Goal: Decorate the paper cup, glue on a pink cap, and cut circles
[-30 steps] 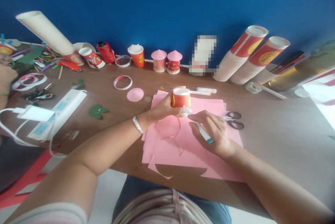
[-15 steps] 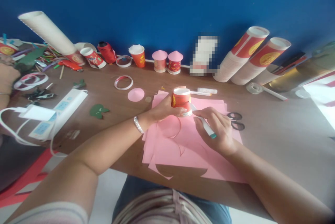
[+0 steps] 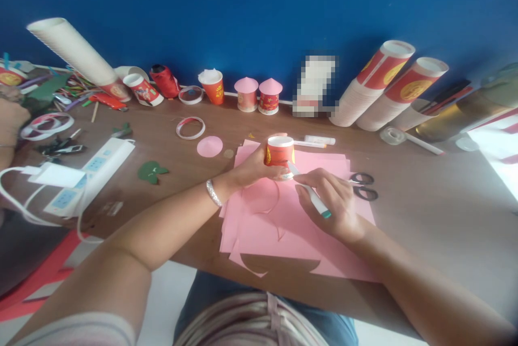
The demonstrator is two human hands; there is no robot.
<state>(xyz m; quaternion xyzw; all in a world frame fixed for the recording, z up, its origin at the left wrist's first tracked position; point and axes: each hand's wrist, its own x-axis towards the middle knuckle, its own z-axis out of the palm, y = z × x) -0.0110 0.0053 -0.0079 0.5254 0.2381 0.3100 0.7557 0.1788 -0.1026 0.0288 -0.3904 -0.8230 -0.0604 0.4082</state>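
Observation:
My left hand [image 3: 260, 162] is wrapped round a red paper cup [image 3: 279, 156] with a white rim and yellow print, held upright above the paper. Between the fingers of my right hand [image 3: 329, 197] is a white marker [image 3: 317, 201] with a green end. Its tip meets the front of the cup, or lies very close to it. Beneath both hands spreads a stack of pink paper sheets [image 3: 291, 238], with curved pieces cut from the near edge. Black-handled scissors [image 3: 364, 186] lie at the stack's right, their blades hidden.
Two cups with pink cone tops [image 3: 246, 95] stand by the blue wall. Stacked paper cups [image 3: 364, 92] lean at the right, near a tape roll [image 3: 393, 136]. A power strip [image 3: 91, 176] and a green paper cutout [image 3: 152, 171] lie left. Another person's hand [image 3: 12, 119] shows at the left edge.
The marker in my right hand has moved slightly left, and its tip is now over the cup's front instead of beside it. My left hand and the cup have hardly moved.

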